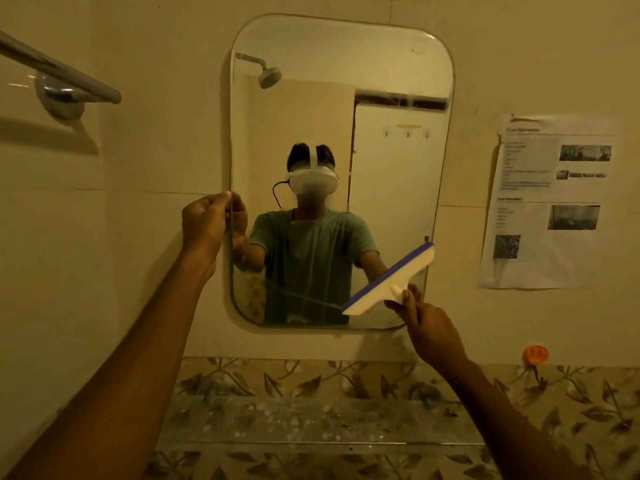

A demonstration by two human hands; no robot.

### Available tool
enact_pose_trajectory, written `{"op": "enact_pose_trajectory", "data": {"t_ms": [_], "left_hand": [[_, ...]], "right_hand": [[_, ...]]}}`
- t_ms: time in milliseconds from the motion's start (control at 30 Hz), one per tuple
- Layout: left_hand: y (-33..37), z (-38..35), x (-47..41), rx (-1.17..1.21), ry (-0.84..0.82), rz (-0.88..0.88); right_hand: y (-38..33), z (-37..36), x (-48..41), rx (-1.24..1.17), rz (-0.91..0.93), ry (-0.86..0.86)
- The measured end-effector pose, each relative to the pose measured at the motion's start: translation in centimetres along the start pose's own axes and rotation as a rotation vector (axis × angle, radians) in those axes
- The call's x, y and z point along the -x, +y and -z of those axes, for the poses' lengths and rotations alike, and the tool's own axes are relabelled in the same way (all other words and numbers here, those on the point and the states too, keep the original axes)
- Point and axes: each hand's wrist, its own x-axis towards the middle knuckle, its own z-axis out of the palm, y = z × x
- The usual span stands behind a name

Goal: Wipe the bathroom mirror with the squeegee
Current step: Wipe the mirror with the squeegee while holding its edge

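A rounded rectangular mirror [381, 81] hangs on the cream tiled wall straight ahead. My left hand [204, 223] grips the mirror's left edge about halfway up, fingers wrapped around the rim. My right hand [433, 327] holds the handle of a white squeegee [391, 282] with a blue rubber blade. The blade lies tilted against the lower right of the glass, its upper end near the right edge. Thin water streaks run down the glass left of the blade. The mirror reflects a person in a green shirt wearing a white headset.
A grey towel bar [59, 71] juts from the wall at upper left. A printed paper sheet [550, 202] is stuck to the wall right of the mirror. Below are a glass shelf [311, 424], leaf-patterned tiles and an orange hook [535, 355].
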Motion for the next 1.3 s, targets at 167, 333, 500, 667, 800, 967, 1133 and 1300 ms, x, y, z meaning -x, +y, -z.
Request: {"op": "enact_pose_trajectory", "data": {"t_ms": [167, 333, 500, 667, 800, 967, 1133, 1300], "left_hand": [[-0.5, -0.3, 0.4, 0.016, 0.04, -0.006], [-0.6, 0.1, 0.7, 0.033, 0.019, -0.01], [-0.3, 0.6, 0.8, 0.027, -0.032, -0.001], [-0.6, 1.7, 0.4, 0.012, -0.091, 0.085], [-1.2, 1.9, 0.9, -0.001, -0.102, 0.112], [-1.5, 1.6, 1.3, 0.015, -0.081, 0.12], [-1.8, 0.9, 1.7, 0.064, 0.007, 0.118], [-2.2, 0.5, 1.9, 0.1, 0.064, 0.104]], "right_hand": [[-0.7, -1.0, 1.9, -0.163, -0.107, 0.038], [-1.8, -1.8, 2.8, -0.176, -0.037, 0.116], [-8.6, -5.8, 2.1, 0.136, 0.274, -0.129], [-15.6, -9.0, 0.3, 0.433, 0.544, -0.211], [-17.1, -9.8, -0.9, 0.503, 0.596, -0.176], [-15.9, -9.9, -0.8, 0.545, 0.545, -0.186], [-12.7, -7.9, -0.3, 0.64, 0.51, -0.207], [-8.9, -5.4, -0.4, 0.668, 0.459, -0.233]]}}
